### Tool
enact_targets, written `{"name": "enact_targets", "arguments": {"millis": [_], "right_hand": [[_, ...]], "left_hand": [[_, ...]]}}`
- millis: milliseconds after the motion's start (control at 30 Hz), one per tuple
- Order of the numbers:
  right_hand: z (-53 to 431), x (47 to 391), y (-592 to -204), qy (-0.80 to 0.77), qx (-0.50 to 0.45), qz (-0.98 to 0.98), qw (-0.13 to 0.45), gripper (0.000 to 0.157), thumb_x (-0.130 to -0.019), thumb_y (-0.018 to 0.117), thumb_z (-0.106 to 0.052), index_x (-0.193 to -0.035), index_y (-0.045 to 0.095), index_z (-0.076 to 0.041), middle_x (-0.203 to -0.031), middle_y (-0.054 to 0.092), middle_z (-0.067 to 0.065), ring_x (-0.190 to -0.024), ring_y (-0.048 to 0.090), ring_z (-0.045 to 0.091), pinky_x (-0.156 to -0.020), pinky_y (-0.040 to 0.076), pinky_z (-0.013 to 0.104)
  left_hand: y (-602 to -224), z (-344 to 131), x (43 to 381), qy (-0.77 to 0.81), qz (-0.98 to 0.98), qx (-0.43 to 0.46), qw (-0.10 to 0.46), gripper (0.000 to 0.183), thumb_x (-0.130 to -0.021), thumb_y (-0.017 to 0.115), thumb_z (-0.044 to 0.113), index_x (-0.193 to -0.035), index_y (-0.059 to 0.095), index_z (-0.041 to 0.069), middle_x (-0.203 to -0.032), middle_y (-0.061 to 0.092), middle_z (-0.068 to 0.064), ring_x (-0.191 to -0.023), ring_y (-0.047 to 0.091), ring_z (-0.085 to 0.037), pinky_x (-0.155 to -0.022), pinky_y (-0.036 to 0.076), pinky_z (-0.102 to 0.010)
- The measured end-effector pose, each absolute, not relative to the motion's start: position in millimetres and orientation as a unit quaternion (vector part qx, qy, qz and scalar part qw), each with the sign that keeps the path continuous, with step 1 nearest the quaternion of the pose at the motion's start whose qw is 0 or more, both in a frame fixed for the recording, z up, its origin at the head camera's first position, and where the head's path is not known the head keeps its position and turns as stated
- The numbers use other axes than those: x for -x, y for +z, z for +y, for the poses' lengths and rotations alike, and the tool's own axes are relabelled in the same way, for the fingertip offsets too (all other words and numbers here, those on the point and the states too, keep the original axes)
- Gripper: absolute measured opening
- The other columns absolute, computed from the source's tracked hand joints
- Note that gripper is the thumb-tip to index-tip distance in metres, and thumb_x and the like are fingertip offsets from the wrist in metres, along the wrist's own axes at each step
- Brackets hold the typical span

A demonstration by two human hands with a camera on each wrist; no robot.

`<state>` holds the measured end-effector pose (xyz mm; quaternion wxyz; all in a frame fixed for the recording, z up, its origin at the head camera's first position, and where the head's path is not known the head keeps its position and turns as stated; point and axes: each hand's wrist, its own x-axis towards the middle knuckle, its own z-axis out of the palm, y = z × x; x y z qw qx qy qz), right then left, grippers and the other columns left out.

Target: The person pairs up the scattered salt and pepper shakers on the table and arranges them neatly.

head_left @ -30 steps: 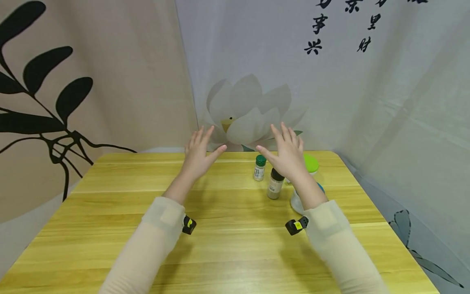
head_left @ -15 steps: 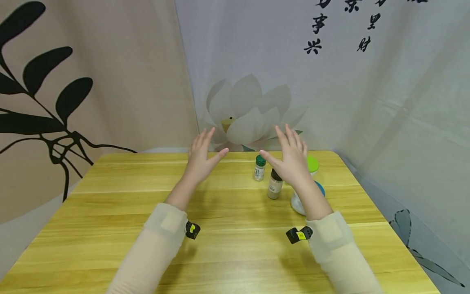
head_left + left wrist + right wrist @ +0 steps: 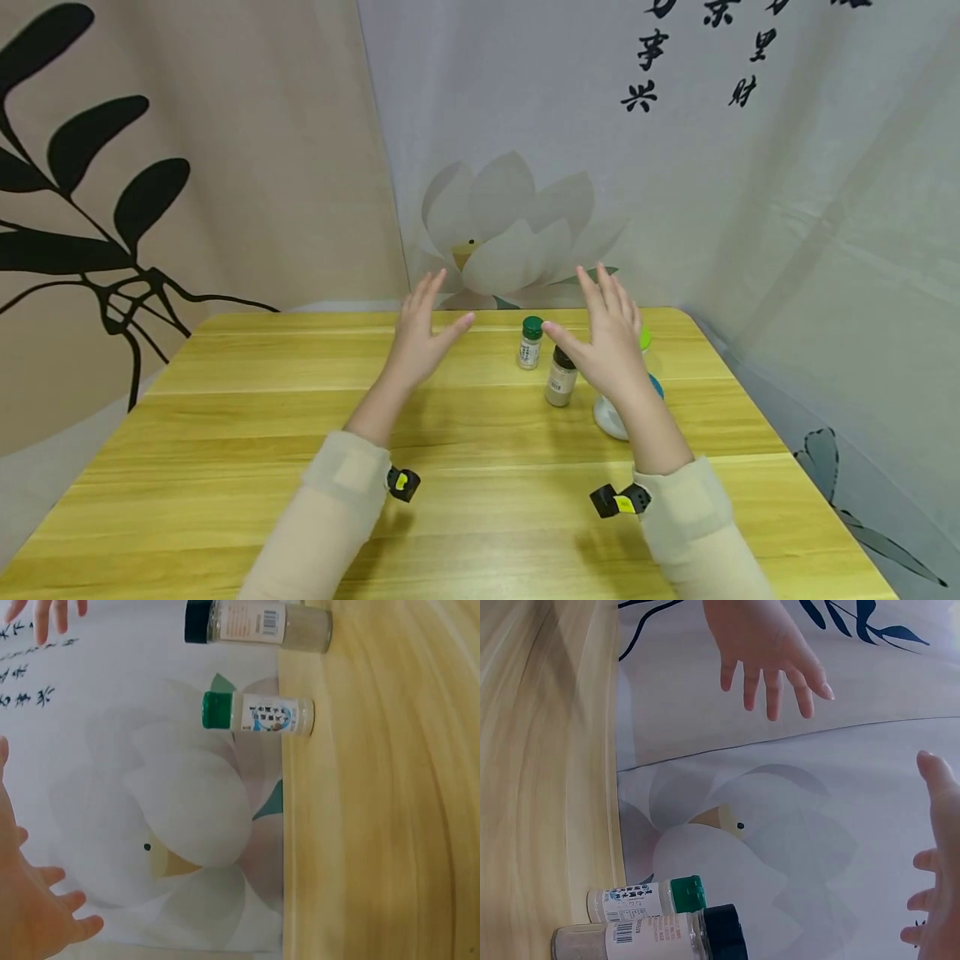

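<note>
My left hand hovers over the table with fingers spread and nothing in its grasp. My right hand is likewise spread and holds nothing; in the head view it overlaps the containers at the right. Just left of it stand a small green-capped seasoning bottle and a black-capped seasoning bottle, both upright. Partly hidden behind the right hand and wrist are a white container with a blue lid and a lime-green lid. In the left wrist view, the green-capped bottle shows a printed label.
The light wooden table reaches back to a curtain printed with plants, a lotus and characters. A small black camera sits on each wrist, the left camera and the right camera.
Both hands have drawn back a little toward the body and shifted slightly right, fingers still spread. The containers have stayed where they were.
</note>
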<state>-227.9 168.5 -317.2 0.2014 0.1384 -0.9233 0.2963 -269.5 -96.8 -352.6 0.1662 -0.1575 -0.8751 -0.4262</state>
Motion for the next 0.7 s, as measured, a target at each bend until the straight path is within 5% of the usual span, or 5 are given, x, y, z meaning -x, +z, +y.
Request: {"name": "enact_targets", "arguments": {"millis": [500, 700], "right_hand": [[176.6, 207.6, -324.1, 0.329, -0.131, -0.908, 0.223, 0.086, -0.089, 0.061, -0.053, -0.155, 0.017, -0.02, -0.16, 0.002, 0.005, -0.144, 0.0, 0.031, -0.108, -0.003, 0.06], [179.8, 201.1, -328.7, 0.339, -0.13, -0.903, 0.231, 0.089, -0.087, 0.057, -0.062, -0.155, 0.018, -0.02, -0.159, 0.004, 0.007, -0.143, 0.002, 0.034, -0.107, -0.002, 0.061]], "left_hand": [[-363.3, -79.0, 259.8, -0.458, -0.861, 0.163, 0.148, 0.079, -0.09, 0.061, 0.048, -0.154, 0.018, 0.031, -0.159, 0.009, 0.001, -0.142, 0.01, -0.036, -0.1, 0.019, -0.07], [-366.4, -73.7, 255.0, -0.466, -0.857, 0.163, 0.145, 0.08, -0.088, 0.057, 0.059, -0.153, 0.017, 0.035, -0.159, 0.009, 0.004, -0.142, 0.009, -0.037, -0.098, 0.02, -0.071]]}}
